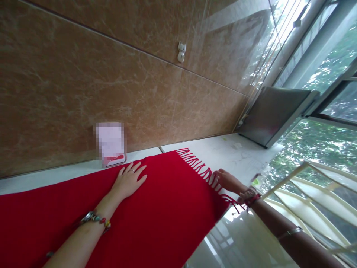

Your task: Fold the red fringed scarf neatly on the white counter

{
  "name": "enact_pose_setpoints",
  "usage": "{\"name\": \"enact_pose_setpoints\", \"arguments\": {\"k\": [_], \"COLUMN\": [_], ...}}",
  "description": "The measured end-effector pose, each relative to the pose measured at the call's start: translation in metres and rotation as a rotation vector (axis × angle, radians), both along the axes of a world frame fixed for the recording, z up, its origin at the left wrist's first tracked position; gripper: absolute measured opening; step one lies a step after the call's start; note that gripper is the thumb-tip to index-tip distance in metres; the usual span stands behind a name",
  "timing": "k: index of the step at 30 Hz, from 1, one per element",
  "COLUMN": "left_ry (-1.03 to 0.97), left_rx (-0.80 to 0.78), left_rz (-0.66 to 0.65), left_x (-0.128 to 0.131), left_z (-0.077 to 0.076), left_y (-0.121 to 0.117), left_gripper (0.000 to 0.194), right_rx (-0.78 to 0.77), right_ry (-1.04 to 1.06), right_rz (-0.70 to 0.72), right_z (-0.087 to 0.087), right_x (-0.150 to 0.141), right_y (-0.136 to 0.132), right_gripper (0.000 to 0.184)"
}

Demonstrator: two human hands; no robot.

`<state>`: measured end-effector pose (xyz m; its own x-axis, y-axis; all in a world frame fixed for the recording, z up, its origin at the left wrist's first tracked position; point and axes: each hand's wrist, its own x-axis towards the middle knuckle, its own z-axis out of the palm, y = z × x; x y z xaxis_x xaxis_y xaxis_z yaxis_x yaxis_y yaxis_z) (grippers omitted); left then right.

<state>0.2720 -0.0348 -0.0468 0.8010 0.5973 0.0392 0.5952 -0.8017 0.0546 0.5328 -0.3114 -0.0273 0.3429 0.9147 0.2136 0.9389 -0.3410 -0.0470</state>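
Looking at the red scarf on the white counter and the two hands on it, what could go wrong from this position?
1. The red scarf reaches the counter front edge; it might slide off, since only the left hand presses it flat.
2. The right hand is at the fringe; its bracelet could perhaps snag the tassels.

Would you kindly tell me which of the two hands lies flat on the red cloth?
The left hand, palm down with fingers spread on the red cloth. The right hand only touches the fringe at its end.
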Motion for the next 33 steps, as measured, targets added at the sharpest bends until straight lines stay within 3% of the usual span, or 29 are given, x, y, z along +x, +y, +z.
{"name": "enact_pose_setpoints", "arguments": {"k": [4,7,10,13,16,21,26,30,33], "left_ry": [-0.001,0.001,0.006,0.008,-0.001,-0.002,0.011,0.012,0.000], "left_rx": [0.000,0.010,0.022,0.027,0.024,0.026,0.033,0.022,0.002], "left_rz": [-0.001,-0.011,-0.010,-0.011,-0.013,-0.014,-0.012,-0.007,-0.008], "left_x": [0.000,0.001,0.002,0.002,0.001,0.002,0.002,0.001,0.000], "left_z": [-0.001,-0.003,-0.003,-0.003,-0.004,-0.008,-0.006,-0.003,-0.002], "left_y": [0.001,0.002,0.003,0.003,0.004,0.006,0.005,0.003,0.002], "left_gripper": [0.048,0.048,0.048,0.048,0.048,0.048,0.048,0.047,0.047], "right_rx": [-0.016,-0.154,-0.264,-0.246,-0.210,-0.122,-0.261,-0.204,-0.115], "right_ry": [0.014,0.142,0.188,0.088,0.032,0.074,0.197,0.069,0.038], "right_rz": [-0.129,-0.085,-0.086,-0.184,-0.238,-0.197,-0.156,-0.245,-0.161], "right_z": [0.017,0.024,0.019,0.015,0.021,0.035,0.022,0.016,0.019], "right_x": [0.001,-0.026,-0.043,-0.033,-0.015,-0.022,-0.033,-0.016,-0.011], "right_y": [-0.004,-0.009,-0.012,-0.014,-0.015,-0.016,-0.013,-0.013,-0.002], "right_gripper": [0.032,0.030,0.028,0.027,0.028,0.031,0.027,0.026,0.028]}}
